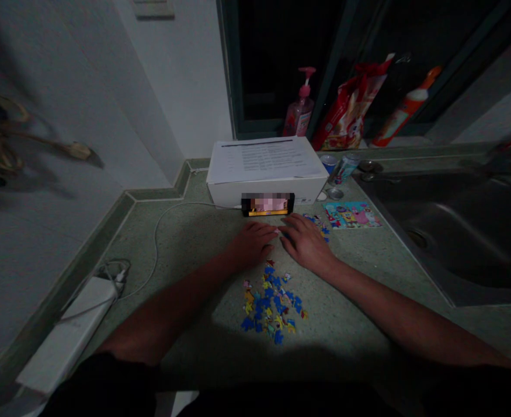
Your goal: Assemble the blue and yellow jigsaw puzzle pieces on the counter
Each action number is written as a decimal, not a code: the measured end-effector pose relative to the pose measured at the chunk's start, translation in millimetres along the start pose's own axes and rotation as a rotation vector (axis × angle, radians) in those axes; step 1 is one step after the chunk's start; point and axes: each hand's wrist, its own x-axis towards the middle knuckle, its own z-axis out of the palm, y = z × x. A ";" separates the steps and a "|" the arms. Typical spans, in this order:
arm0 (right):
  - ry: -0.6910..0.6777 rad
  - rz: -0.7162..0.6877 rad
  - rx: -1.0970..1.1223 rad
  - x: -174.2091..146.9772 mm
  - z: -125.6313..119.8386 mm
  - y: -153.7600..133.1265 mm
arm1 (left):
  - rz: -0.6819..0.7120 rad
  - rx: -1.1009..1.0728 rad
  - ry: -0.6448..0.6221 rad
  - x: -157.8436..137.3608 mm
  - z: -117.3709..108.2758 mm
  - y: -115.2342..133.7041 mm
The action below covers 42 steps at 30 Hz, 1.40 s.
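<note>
My left hand [250,243] lies low over the counter, fingers stretched to the right and thumb apart. Facing it, my right hand [305,240] has its fingers spread toward the left. Between the two sets of fingertips is a small pinkish jigsaw piece [277,230], touched from both sides as far as I can see. Closer to my body lies a loose heap of jigsaw pieces [273,304], mostly blue and yellow. More jigsaw pieces [324,227] show just beyond my right hand, which partly hides them. A colourful cartoon picture card [351,215] lies to their right.
A phone [267,204] leans on a white box [266,168], its cable running left to a power strip [70,330]. A can [345,168] stands near the sink [464,231]. A pump bottle [299,113], red bag [346,110] and orange bottle [403,113] line the window sill.
</note>
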 end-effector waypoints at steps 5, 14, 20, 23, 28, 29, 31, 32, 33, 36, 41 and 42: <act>0.013 0.045 -0.027 -1.6 1.6 2.2 | -0.028 -0.005 0.009 0.1 -1.0 1.2; 0.008 -0.027 -0.008 0.8 1.0 3.0 | -0.034 -0.044 0.113 -0.3 -1.0 -1.5; -0.171 -0.151 0.069 4.3 4.3 -4.6 | -0.137 -0.039 0.202 1.0 -3.8 -1.8; -0.170 -0.121 0.030 2.1 5.0 -4.7 | -0.136 -0.045 0.196 0.3 -5.9 0.4; -0.113 -0.078 -0.001 -1.4 0.1 1.1 | -0.158 -0.048 0.207 -2.7 -5.8 1.1; -0.100 -0.065 -0.012 -1.9 -1.1 3.1 | -0.155 -0.049 0.214 -3.0 -5.0 0.2; -0.076 -0.039 -0.028 -2.8 -2.9 7.3 | -0.149 -0.051 0.220 -3.4 -3.0 -2.0; -0.066 -0.028 -0.039 -3.1 -3.5 9.4 | -0.147 -0.050 0.223 -3.5 -2.2 -3.1; -0.058 -0.020 -0.052 -3.4 -3.9 11.3 | -0.146 -0.049 0.229 -3.5 -1.5 -4.0; -0.037 -0.004 -0.082 -4.1 -4.1 14.6 | -0.146 -0.041 0.244 -3.4 -0.5 -5.6; -0.038 -0.011 -0.116 -4.6 -5.3 13.1 | -0.151 -0.023 0.257 -4.3 0.6 -5.9; -0.040 -0.017 -0.120 -4.7 -6.0 12.5 | -0.152 -0.018 0.258 -5.1 0.3 -5.3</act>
